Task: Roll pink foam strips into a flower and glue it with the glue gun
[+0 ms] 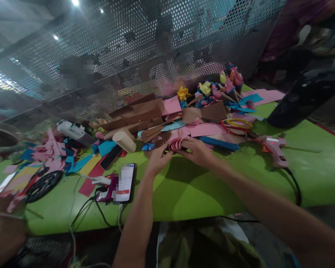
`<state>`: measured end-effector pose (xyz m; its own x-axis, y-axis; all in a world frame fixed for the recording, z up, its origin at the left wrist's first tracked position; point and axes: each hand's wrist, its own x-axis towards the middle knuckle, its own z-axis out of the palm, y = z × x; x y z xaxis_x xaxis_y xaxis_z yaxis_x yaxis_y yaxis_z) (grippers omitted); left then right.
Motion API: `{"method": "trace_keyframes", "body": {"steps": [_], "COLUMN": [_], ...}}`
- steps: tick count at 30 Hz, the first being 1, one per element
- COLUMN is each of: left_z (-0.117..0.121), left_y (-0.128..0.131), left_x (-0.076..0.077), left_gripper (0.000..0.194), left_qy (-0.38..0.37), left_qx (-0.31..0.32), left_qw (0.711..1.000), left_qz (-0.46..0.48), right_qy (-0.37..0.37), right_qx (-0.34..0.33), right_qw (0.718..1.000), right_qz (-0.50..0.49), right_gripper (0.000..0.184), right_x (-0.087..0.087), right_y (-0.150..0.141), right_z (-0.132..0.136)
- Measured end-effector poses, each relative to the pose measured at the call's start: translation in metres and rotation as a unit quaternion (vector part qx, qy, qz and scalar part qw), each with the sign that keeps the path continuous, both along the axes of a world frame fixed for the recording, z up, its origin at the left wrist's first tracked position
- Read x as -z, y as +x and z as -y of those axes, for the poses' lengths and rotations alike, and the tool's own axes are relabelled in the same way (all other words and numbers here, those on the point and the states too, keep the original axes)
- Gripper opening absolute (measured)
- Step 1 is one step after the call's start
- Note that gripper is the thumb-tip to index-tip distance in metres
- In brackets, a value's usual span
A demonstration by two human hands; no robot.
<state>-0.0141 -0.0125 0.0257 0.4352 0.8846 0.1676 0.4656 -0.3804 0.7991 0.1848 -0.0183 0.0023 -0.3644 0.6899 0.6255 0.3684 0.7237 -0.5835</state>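
A pink paper strip with coiled or ruffled layers (pixel 175 144) is held up just above the green table (pixel 212 193). My left hand (pixel 159 158) closes on its left side, fingers bent round the edge. On the other side my right hand (pixel 197 150) pinches the same paper with fingers and thumb. Some fingertips are hidden behind the paper. Beyond the hands lie pink paper sheets (pixel 208 129) and a blue strip-shaped object (pixel 220 143). A small shiny blue wrapper (pixel 147 146) is near my left hand.
A pink glue gun (pixel 277 149) with its cord lies right, beside scissors (pixel 237 124) and a dark cylinder (pixel 293 102). Paper flowers (pixel 226 85) stand at the back. Left are a phone (pixel 125 184), a power strip (pixel 106 191), a beige roll (pixel 124 140) and another person's arm (pixel 5 238).
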Motion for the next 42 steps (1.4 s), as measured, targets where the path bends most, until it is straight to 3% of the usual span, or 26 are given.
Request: {"method": "trace_keyframes", "body": {"steps": [42], "left_z": [0.002], "left_y": [0.0], "left_x": [-0.005], "left_gripper": [0.042], "left_qy": [0.025], "left_qx": [0.014], "left_qw": [0.998], "left_qz": [-0.052], "right_qy": [-0.017], "right_qx": [0.016], "right_qw": [0.999], "right_qz": [0.036], "right_gripper": [0.013], "right_x": [0.0001], "right_y": [0.0009], "right_z": [0.0003]}}
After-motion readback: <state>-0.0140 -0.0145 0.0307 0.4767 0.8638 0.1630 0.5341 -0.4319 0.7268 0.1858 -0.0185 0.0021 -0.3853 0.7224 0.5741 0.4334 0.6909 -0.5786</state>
